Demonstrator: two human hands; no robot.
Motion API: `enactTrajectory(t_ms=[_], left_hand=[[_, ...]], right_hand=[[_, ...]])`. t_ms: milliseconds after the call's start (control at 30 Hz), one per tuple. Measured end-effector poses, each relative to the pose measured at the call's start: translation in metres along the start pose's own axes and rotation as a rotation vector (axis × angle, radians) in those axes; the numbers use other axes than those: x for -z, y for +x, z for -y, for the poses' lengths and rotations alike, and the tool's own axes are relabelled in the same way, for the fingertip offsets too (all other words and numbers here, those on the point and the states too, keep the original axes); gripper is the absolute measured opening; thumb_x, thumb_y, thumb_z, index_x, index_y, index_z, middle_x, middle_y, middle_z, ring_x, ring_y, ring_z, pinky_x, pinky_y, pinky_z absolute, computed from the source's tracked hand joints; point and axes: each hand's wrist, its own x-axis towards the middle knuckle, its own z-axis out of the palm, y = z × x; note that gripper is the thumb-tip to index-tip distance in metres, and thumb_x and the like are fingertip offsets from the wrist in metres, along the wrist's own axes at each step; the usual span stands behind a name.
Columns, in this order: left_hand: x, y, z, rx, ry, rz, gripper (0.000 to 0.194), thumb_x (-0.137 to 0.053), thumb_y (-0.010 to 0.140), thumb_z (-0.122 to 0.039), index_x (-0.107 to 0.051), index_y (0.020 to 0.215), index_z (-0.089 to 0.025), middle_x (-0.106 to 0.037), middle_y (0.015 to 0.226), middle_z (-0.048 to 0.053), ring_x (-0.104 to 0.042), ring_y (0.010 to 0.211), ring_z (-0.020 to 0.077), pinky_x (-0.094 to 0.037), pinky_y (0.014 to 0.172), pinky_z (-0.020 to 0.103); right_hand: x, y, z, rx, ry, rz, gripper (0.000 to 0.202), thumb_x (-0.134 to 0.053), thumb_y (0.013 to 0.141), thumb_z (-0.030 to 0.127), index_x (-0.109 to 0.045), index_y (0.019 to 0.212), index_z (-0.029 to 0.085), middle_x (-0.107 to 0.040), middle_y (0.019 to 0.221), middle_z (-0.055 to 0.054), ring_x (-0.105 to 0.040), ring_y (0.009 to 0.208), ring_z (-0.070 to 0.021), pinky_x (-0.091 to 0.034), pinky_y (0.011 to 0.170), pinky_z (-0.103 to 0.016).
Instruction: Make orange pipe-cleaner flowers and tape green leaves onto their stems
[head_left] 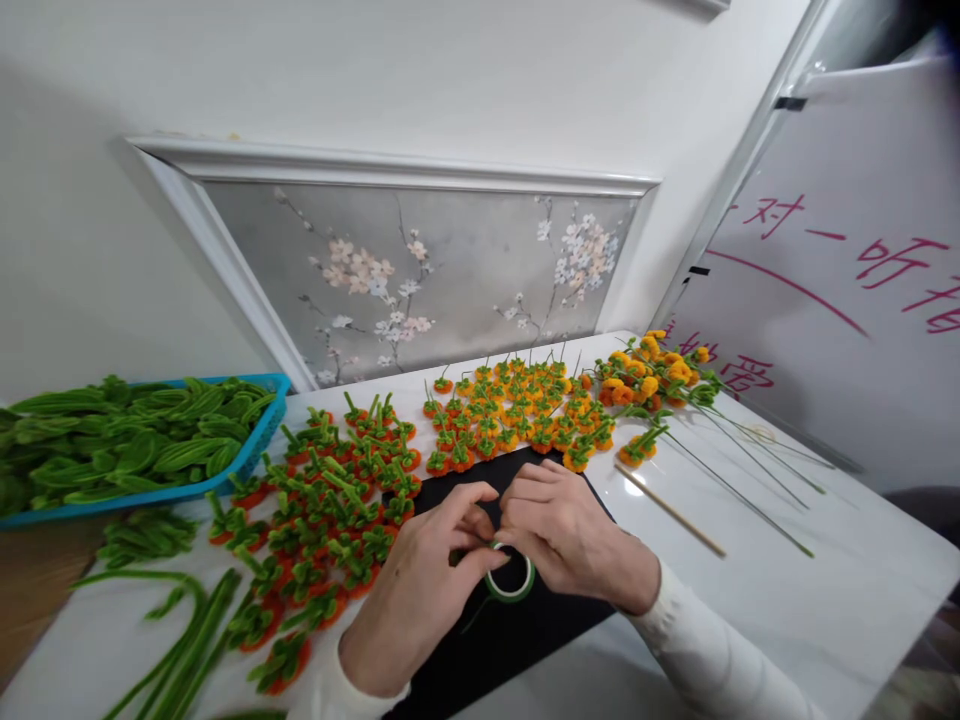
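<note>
Both hands meet above a black mat, fingertips close together. My left hand point(431, 575) has its thumb and fingers bent into a pinch at the upper left of a roll of green tape point(512, 597). My right hand point(559, 525) is closed, its curled fingers beside the left fingertips. What lies between the fingers is too small to make out. The roll sits just below the fingertips, a thin green tail trailing to its lower left. The black mat point(480, 655) shows around and beneath the hands.
Orange-red and green pieces point(330, 500) cover the left; yellow-orange ones point(517, 400) stand behind. A blue basket point(281, 400) holds green leaves, with green stems point(184, 650) below it. At right are finished yellow flowers point(652, 370), long stems and a wooden stick point(671, 510).
</note>
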Motion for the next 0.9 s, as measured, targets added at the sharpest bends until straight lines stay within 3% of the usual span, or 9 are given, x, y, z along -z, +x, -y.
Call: enactTrajectory(t_ms=[267,533,733,900], left_hand=[[0.004,-0.003,0.002,-0.033,0.068,0.066,0.044,-0.049,0.076,-0.010,-0.053,0.117,-0.027,-0.065,0.064,-0.006,-0.061,0.059,0.0125,-0.046,0.059,0.020],[0.010,-0.008,0.000,0.008,0.105,0.142,0.049,-0.045,0.079,-0.010,-0.046,0.124,-0.030,-0.068,0.067,-0.008,-0.062,0.066,0.0130,-0.046,0.066,0.022],[0.009,-0.007,-0.003,-0.032,0.155,0.117,0.048,-0.051,0.078,-0.008,-0.050,0.121,-0.030,-0.069,0.084,-0.004,-0.064,0.079,0.0143,-0.046,0.075,0.024],[0.006,-0.003,-0.002,-0.049,0.185,0.034,0.036,-0.055,0.075,-0.007,-0.061,0.104,-0.026,-0.066,0.070,-0.005,-0.063,0.066,0.0128,-0.045,0.066,0.022]], right_hand=[[0.000,-0.002,0.000,0.038,0.061,0.006,0.025,-0.048,0.089,0.024,-0.053,0.065,0.018,-0.056,0.065,0.000,-0.046,0.069,-0.0138,-0.030,0.067,-0.031],[0.006,-0.006,0.000,0.139,0.129,0.111,0.025,-0.036,0.091,0.011,-0.058,0.085,0.019,-0.063,0.090,-0.002,-0.049,0.081,-0.0151,-0.032,0.072,-0.032],[0.006,-0.007,0.005,0.064,0.031,0.095,0.020,-0.043,0.086,0.016,-0.051,0.068,0.017,-0.056,0.070,-0.003,-0.044,0.069,-0.0150,-0.029,0.065,-0.031],[0.002,-0.006,0.004,0.060,-0.038,0.074,0.024,-0.043,0.086,0.016,-0.046,0.062,0.017,-0.051,0.065,-0.001,-0.040,0.064,-0.0140,-0.026,0.061,-0.030]])
